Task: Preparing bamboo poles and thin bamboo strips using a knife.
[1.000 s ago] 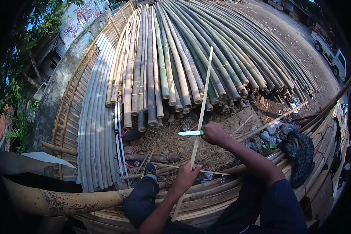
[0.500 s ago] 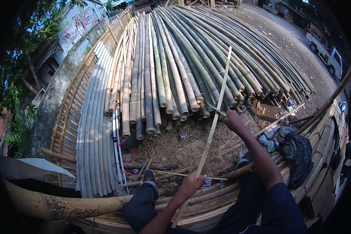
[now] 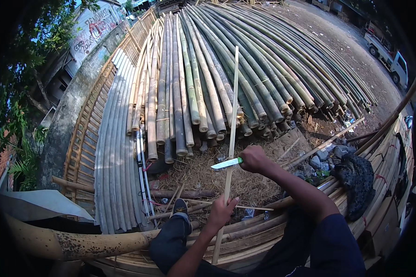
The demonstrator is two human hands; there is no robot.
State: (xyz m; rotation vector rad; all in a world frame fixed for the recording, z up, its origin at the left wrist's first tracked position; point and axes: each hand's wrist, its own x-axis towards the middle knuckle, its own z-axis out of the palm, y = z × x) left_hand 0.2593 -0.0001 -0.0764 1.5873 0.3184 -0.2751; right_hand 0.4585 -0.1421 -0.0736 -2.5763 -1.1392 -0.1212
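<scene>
A long pale bamboo strip [image 3: 232, 122] stands slanted in front of me, its top reaching up over the stacked poles. My left hand [image 3: 221, 212] is closed around its lower part, thumb out to the right. In my right hand [image 3: 255, 159] is a knife [image 3: 225, 163] with a green handle, its blade pointing left. The blade lies across the strip, a little above my left hand. Whether the edge bites into the bamboo, I cannot tell.
A big stack of bamboo poles [image 3: 176, 92] fills the far side. Corrugated sheets [image 3: 113, 171] and a bamboo ladder-like frame [image 3: 81, 138] lie at the left. A thick bamboo pole [image 3: 78, 243] crosses the lower left. Split strips [image 3: 259, 240] lie beneath me; a dark cloth [image 3: 356, 184] hangs at right.
The knife and my right hand have come down and left along the strip, closer to my left hand. The strip has swung to a more upright angle, its top moving left.
</scene>
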